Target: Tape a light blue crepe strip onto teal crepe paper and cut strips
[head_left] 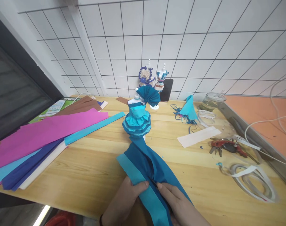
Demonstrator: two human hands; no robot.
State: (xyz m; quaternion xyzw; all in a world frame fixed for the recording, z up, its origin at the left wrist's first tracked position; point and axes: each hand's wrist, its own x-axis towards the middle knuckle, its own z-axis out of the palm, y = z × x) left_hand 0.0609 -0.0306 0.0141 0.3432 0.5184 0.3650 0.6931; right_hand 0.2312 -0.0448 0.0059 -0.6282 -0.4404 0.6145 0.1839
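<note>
My left hand (pixel 127 201) pinches a light turquoise crepe paper strip (pixel 133 171) against a dark teal crepe paper sheet (pixel 166 171), its thumb on top. In my right hand (pixel 176 201) is a pair of scissors (pixel 153 182). Only a dark narrow blade shows, lying at a long split in the teal paper; the handles are hidden by the fingers. Beyond the paper stands a small dress form (pixel 137 117) in a layered turquoise and teal paper dress, with a pleated teal fan (pixel 149 95) at its shoulder. The paper's far end reaches its base.
Magenta crepe paper (pixel 53 127) and other coloured sheets lie at left. Two more dress forms, one with blue-edged ruffles (pixel 145 75), and a phone (pixel 166 90) stand by the tiled wall. At right are a glass jar (pixel 212 101), keys (pixel 217 149) and tape rolls (pixel 253 182).
</note>
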